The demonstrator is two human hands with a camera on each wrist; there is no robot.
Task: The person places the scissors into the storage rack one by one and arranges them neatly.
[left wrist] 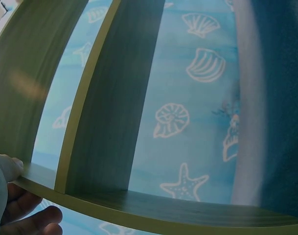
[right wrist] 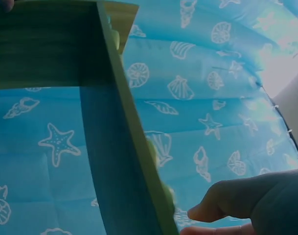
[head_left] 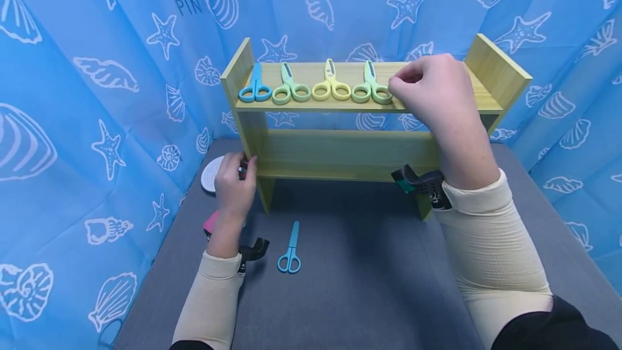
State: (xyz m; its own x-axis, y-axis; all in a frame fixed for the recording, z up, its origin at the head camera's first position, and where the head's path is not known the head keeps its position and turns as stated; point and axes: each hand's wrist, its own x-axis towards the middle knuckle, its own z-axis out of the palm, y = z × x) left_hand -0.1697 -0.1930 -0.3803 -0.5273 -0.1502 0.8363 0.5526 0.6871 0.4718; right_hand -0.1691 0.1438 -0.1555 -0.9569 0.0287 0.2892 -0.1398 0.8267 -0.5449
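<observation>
A wooden shelf point(head_left: 340, 173) stands on the grey table. My left hand point(head_left: 236, 180) grips the edge of its left side panel, thumb inside and fingers outside. Along the top board lie blue scissors point(head_left: 255, 91), light green scissors point(head_left: 290, 91), yellow scissors point(head_left: 331, 88) and more green scissors point(head_left: 370, 89). My right hand point(head_left: 439, 91) is over the board, fingertips right at the right handle ring of the last green pair. In the right wrist view, its thumb point(right wrist: 207, 208) stands slightly apart from the finger below, with nothing visible between them.
Another pair of blue scissors point(head_left: 290, 255) lies on the table in front of the shelf. Beside my left hand are a white perforated disc point(head_left: 209, 176) and a pink object point(head_left: 210, 223), partly hidden by the forearm. A blue shell-print curtain point(head_left: 131, 139) hangs behind and around the table.
</observation>
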